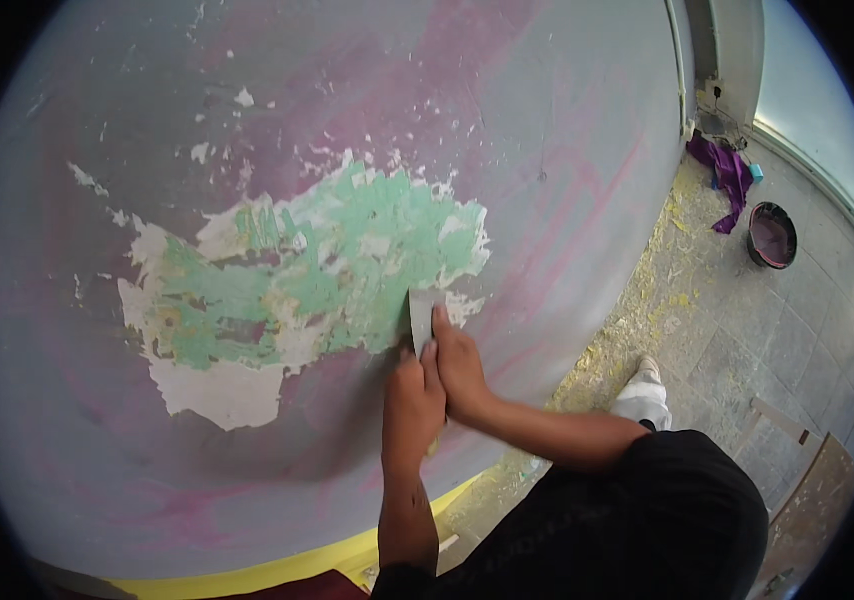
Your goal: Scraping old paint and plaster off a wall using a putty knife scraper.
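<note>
A grey-and-pink painted wall (547, 120) fills the view, with a big scraped patch (347, 260) showing green and cream layers underneath. A flat metal scraper blade (419, 312) is pressed against the wall at the patch's lower right edge. My left hand (413, 405) grips the scraper's handle from below. My right hand (459, 365) lies beside it, with its fingers pushing on the blade. Most of the handle is hidden inside my left hand.
Paint flakes (637, 300) litter the tiled floor along the wall's foot. A dark round bucket (772, 235) and a purple cloth (729, 175) lie at the far right. A wooden frame (807, 470) stands at the lower right. A yellow strip (277, 572) runs along the wall's bottom.
</note>
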The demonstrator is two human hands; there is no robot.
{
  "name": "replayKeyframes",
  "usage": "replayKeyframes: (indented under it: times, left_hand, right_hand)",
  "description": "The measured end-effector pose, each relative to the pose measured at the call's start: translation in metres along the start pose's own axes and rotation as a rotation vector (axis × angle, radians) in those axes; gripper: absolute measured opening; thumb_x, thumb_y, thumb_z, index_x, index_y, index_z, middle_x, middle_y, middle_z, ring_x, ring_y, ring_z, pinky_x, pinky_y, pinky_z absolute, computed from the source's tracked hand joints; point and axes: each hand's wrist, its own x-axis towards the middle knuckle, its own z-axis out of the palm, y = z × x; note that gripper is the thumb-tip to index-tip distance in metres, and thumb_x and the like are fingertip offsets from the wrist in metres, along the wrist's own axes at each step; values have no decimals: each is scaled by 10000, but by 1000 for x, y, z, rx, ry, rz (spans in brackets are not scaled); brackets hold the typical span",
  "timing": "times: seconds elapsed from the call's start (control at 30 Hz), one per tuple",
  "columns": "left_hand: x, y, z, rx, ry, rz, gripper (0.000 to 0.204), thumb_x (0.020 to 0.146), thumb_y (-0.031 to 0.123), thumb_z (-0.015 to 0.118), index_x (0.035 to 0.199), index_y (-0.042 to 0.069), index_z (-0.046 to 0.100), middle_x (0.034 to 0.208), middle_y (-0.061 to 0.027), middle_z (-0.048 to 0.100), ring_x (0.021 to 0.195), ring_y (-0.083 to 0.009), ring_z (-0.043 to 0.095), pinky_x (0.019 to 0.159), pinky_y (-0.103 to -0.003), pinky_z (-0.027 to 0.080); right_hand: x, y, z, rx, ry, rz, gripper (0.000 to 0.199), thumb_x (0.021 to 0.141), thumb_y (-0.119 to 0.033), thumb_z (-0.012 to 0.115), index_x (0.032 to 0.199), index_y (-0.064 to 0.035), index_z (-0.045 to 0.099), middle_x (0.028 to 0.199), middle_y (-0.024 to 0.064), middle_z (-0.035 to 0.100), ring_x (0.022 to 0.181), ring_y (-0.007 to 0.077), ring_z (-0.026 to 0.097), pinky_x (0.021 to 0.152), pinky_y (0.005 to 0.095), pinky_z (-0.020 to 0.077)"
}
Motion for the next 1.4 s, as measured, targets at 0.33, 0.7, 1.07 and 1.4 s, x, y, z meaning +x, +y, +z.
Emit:
replayKeyframes:
  times: [0.33,0.7,1.07,1.4]
  left_hand:
    - [13,28,-22,-92,-261,-315,455,1076,296,441,937,-109,594,826,-365,599,847,-542,591,704,-538,478]
    - [-3,6,-7,-38,-102,-65,501,1084,324,441,874,-102,600,696,-311,601,683,-477,632,633,-504,485]
    - [0,-11,13,33,258,345,528,1091,338,430,869,-112,593,604,-274,592,529,-397,635,546,-472,487]
    - [34,-6,15,-24,-28,125,455,1082,316,451,943,-86,613,739,-288,626,674,-407,629,594,-474,485]
  right_hand:
    - [10,-5,-7,-116,14,-9,656,1079,-543,384,736,-15,569,633,19,538,610,119,491,573,329,422]
    - [10,-4,-10,-222,18,-148,665,1083,-534,375,730,-3,566,619,49,541,609,129,487,576,333,432]
    - [1,-11,-1,-73,33,29,594,1069,-549,427,743,-76,575,649,-18,505,603,81,466,550,285,404]
    - [20,-40,-10,-138,32,-53,681,1073,-562,380,793,17,603,682,76,602,658,135,549,626,331,478]
